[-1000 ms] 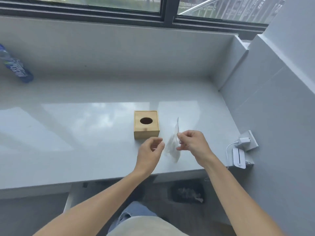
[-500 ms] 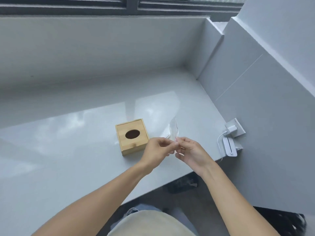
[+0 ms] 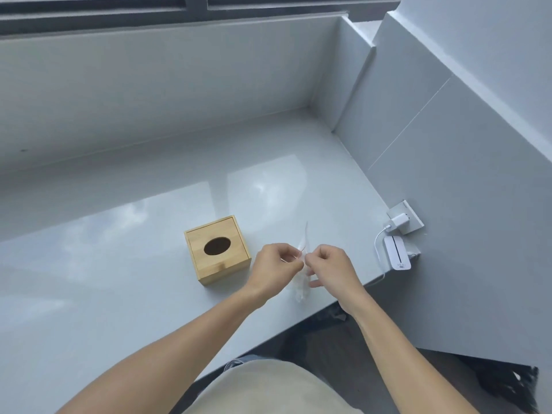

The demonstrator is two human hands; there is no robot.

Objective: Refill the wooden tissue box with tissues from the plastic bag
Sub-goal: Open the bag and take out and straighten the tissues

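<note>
A square wooden tissue box with a dark oval hole in its lid stands on the glossy grey counter. Just to its right, above the counter's front edge, I hold a small clear plastic bag edge-on. My left hand and my right hand each pinch the bag near its top, fingertips almost touching. The bag hangs down between them; its contents are too faint to make out.
A white wall socket with a plugged charger and a white device with a cable sit at the counter's right end against the grey wall. A window frame runs along the back. The dark floor shows below the counter edge.
My left hand came over from beside the box and took hold of the bag next to my right hand. The view swung right; the blue bottle at far left left the frame.
</note>
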